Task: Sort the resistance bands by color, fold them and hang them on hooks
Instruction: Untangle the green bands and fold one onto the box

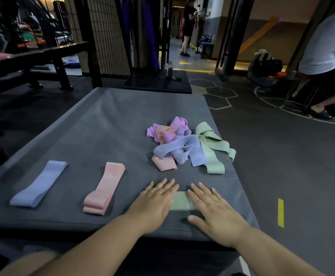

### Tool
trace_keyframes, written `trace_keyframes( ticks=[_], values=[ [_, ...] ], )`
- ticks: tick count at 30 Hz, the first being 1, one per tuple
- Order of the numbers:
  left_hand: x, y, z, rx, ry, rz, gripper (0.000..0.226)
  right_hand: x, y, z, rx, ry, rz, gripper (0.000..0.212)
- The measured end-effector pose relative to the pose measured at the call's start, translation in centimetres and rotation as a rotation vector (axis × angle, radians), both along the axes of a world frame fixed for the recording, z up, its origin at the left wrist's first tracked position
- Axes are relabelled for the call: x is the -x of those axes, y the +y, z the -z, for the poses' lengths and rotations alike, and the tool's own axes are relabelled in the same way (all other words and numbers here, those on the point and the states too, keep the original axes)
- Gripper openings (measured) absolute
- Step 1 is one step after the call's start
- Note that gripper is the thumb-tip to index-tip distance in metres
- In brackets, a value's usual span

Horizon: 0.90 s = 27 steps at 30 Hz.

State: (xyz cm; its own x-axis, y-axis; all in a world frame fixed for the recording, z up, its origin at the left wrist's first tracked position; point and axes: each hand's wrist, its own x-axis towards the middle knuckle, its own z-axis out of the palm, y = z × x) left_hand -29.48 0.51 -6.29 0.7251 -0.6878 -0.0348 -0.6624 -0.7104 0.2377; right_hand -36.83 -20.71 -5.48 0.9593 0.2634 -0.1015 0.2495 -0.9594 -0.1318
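A green band lies flat near the front edge of the grey padded platform. My left hand presses its left end with straight fingers, and my right hand presses its right end the same way. Only the middle strip of that band shows between my hands. To the left lie a flattened blue band marked 20 and stacked pink bands marked 15. Behind my hands sits a tangled pile of purple, pink, blue and green bands.
The platform drops off to dark gym floor on the right, with a yellow floor mark. A black wire grid panel and a bench stand behind. One person stands in the far corridor; another sits at the right.
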Motion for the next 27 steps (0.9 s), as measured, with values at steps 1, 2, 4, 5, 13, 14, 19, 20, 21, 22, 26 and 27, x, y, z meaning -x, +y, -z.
trace_keyframes(
  ticks=[1,2,4,5,13,14,19,20,21,22,26,27],
  values=[
    [0.0,0.2,0.0,-0.019,-0.011,-0.018,0.091,0.0,0.0,0.2,0.047,-0.031,-0.003,0.095],
    [0.2,0.3,-0.1,-0.031,-0.013,-0.033,0.092,0.1,0.1,0.1,0.102,0.003,0.023,0.086],
    [0.5,0.3,-0.2,-0.04,-0.006,-0.055,0.092,0.2,0.1,-0.3,0.139,-0.017,0.084,0.082],
    [0.6,0.4,-0.3,-0.039,-0.004,-0.068,0.092,0.2,0.0,-0.4,0.128,-0.033,0.071,0.091],
    [0.7,0.2,0.0,-0.093,-0.005,-0.116,0.078,0.3,-0.5,-0.2,0.066,0.024,0.057,0.113],
    [0.7,0.2,0.0,-0.103,-0.001,-0.114,0.081,0.2,-0.6,-0.2,0.058,0.023,0.056,0.11],
    [0.6,0.0,-0.5,-0.201,0.047,-0.108,0.057,0.1,-0.9,0.7,0.143,0.004,0.029,0.095],
    [0.6,-0.1,-0.6,-0.215,0.057,-0.108,0.056,0.1,-0.9,0.9,0.148,0.006,0.048,0.088],
    [0.6,-0.1,-0.7,-0.226,0.068,-0.108,0.056,0.1,-0.9,1.1,0.144,0.001,0.06,0.086],
    [0.5,-0.1,-0.8,-0.233,0.078,-0.108,0.056,0.1,-0.8,1.0,0.11,0.018,0.06,0.091],
    [0.6,0.0,-1.0,-0.224,0.107,-0.113,0.056,-0.4,-1.1,0.6,-0.02,0.044,0.075,0.118],
    [0.6,0.0,-1.0,-0.205,0.111,-0.119,0.055,-0.7,-1.1,0.3,-0.078,0.052,0.109,0.122]
  ],
)
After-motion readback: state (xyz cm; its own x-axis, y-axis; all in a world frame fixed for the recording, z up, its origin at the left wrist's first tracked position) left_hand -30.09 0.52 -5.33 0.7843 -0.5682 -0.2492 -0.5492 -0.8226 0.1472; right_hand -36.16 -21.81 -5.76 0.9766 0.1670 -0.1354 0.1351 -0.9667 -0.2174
